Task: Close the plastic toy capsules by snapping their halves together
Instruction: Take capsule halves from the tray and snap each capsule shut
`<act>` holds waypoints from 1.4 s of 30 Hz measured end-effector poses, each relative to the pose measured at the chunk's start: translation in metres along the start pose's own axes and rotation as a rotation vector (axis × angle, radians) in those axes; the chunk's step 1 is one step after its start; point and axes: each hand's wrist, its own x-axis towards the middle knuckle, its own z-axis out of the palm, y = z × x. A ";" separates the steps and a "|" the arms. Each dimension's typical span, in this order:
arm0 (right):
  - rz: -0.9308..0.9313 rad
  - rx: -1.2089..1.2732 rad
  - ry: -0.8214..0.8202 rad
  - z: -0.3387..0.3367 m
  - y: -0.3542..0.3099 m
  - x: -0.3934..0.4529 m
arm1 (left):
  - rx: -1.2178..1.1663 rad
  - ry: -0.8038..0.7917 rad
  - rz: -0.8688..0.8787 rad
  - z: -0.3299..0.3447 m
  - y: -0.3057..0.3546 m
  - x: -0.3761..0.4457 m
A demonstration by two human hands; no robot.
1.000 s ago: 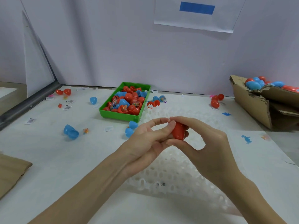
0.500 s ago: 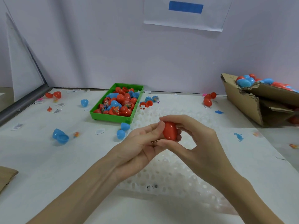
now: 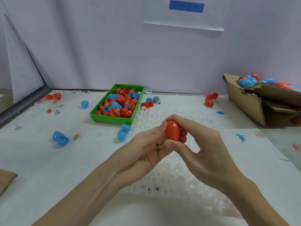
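Table (image 3: 40, 160), white-covered, carries everything. Far right: torn cardboard box (image 3: 247, 101) heaped with red and blue capsules that look closed; I take these as finished work. Centre, under my hands: white perforated sheet (image 3: 171, 173). Far centre: green tray (image 3: 114, 119), well filled with red and blue halves and capsules, some open with toys showing; I judge most of the job is left there.

Both hands raised over the sheet. Left hand (image 3: 145, 147): fingers curled against the left side of the red capsule (image 3: 172, 130). Right hand (image 3: 203, 149): thumb below, fingers wrapped over the top and behind it. Both clamped on this one capsule. It reads as a whole egg, with no gap that I can see; whether it has clicked shut I cannot tell.

Loose on the table: open blue halves (image 3: 60, 138) near left, two blue pieces (image 3: 123, 132) just near of the tray, red halves (image 3: 53, 96) far left, red ones (image 3: 210, 100) far right, a small blue dinosaur (image 3: 240, 137) to the right. Judgement: one capsule about done, many remain.
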 end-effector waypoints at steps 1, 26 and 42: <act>0.000 -0.038 0.016 -0.001 0.002 0.000 | 0.081 0.045 0.024 0.000 0.001 0.001; -0.036 -0.027 0.099 0.014 0.004 -0.002 | 0.186 -0.103 0.084 -0.004 -0.006 0.005; 0.063 0.003 0.015 0.017 0.015 -0.002 | 0.301 0.103 0.109 -0.011 0.000 0.009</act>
